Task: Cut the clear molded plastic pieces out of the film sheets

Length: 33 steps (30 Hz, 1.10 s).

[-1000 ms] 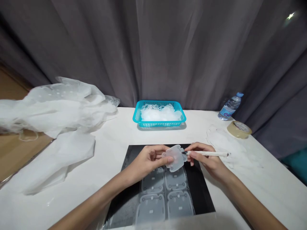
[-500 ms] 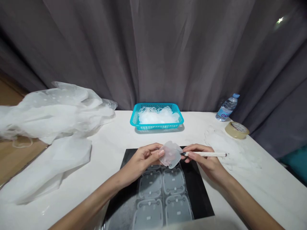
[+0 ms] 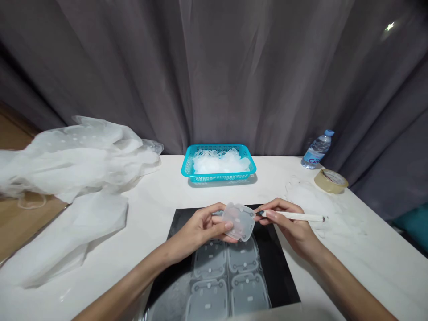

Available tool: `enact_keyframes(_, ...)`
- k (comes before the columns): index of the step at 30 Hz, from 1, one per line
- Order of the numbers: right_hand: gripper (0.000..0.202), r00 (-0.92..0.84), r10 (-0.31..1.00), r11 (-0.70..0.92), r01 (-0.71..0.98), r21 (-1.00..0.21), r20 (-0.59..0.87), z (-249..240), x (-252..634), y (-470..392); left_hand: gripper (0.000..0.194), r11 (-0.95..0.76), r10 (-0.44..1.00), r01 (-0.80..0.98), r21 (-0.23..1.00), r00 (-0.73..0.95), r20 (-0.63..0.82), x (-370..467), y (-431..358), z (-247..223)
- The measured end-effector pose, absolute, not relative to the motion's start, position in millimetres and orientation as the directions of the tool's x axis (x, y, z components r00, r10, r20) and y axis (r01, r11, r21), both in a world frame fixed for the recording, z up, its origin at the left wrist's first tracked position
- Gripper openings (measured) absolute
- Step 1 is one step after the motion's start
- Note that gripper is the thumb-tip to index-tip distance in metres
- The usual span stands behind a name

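My left hand (image 3: 210,227) pinches a thin, translucent, rounded-square silicone piece (image 3: 239,220) between thumb and fingers, above a black mat. Small rings and slots show on the piece's face. In my right hand (image 3: 287,218), held like a pen, is a white-handled craft knife (image 3: 297,216) with a dark collar. Its tip is at the right edge of the piece; whether it touches cannot be made out. Below lies a clear sheet of similar moulded pieces (image 3: 247,290) on the black mat (image 3: 281,276).
Behind the hands stands a turquoise basket (image 3: 220,177) holding translucent pieces and thin strips. A pile of translucent sheets (image 3: 76,160) covers the left side. At right are a water bottle (image 3: 317,151), a tape roll (image 3: 331,181) and clear scraps (image 3: 307,196).
The silicone piece has been turned and tilted in my left hand and sits slightly lower. The craft knife has shifted slightly right with my right hand.
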State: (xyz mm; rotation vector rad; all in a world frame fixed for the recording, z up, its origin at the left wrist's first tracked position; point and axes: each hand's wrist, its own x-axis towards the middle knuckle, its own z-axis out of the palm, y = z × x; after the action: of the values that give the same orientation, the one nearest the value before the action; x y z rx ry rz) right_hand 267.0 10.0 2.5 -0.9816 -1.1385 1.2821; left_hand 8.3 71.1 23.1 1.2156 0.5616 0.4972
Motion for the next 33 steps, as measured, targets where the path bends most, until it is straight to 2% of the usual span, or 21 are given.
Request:
enact_keyframes(12,0.02,-0.061,0.995,0.063,-0.247,-0.967,0.081,7,265,9,0.027,0.279,0.623,-0.057,0.958,0.771,-0.136,7,67,28)
enact_keyframes(21,0.012,-0.232,0.957,0.127,-0.213,-0.969,0.176,1,276,4,0.016,0.192,0.655,-0.096,0.977,0.754,-0.054,6,66,29)
enact_keyframes(26,0.012,-0.251,0.956,0.098,-0.216,-0.971,0.152,1,274,5,0.015,0.168,0.649,-0.096,0.981,0.76,-0.037,6,65,34)
enact_keyframes(30,0.019,-0.161,0.982,0.079,-0.129,-0.988,0.1,-3,272,10,0.022,0.101,0.653,0.01,0.995,0.754,-0.074,4,63,24)
enact_keyframes(33,0.029,-0.063,0.997,0.031,-0.06,-0.998,0.035,-15,271,19,0.031,-0.065,0.715,0.162,0.985,0.696,-0.067,2,74,15)
